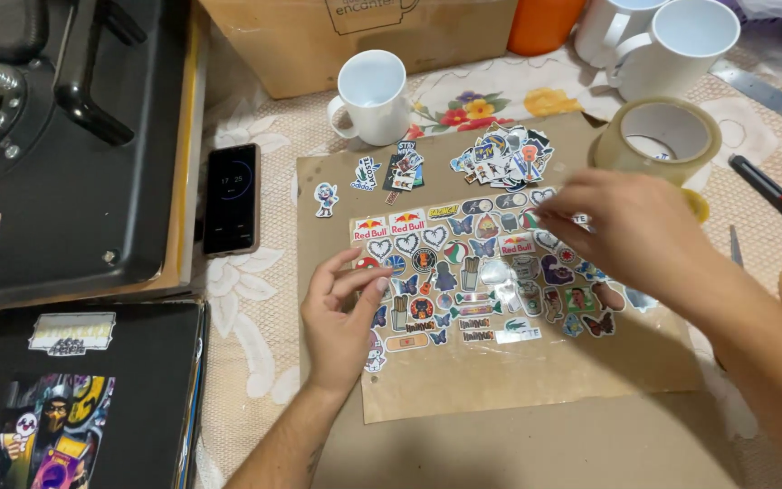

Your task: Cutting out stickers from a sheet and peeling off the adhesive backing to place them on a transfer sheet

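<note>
Head view: I see my left hand [341,317] flat, fingers spread, pressing the left edge of the sticker sheet [463,272] at the middle of the cardboard [536,380]. Right hand [631,226] hovers at the sheet's top right corner, fingertips pinched; can't tell what they hold. Sticker pile [504,156], tape roll [665,136], mug [373,95] along the cardboard's far edge; phone [232,197] left.

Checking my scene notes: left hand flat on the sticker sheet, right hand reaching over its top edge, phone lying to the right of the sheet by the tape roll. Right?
One thing is off: the phone lies to the left of the sticker sheet, beside the black press, not by the tape roll. The head view shows it. The left hand does rest flat on the sheet, and the right hand does reach over its top edge.
</note>
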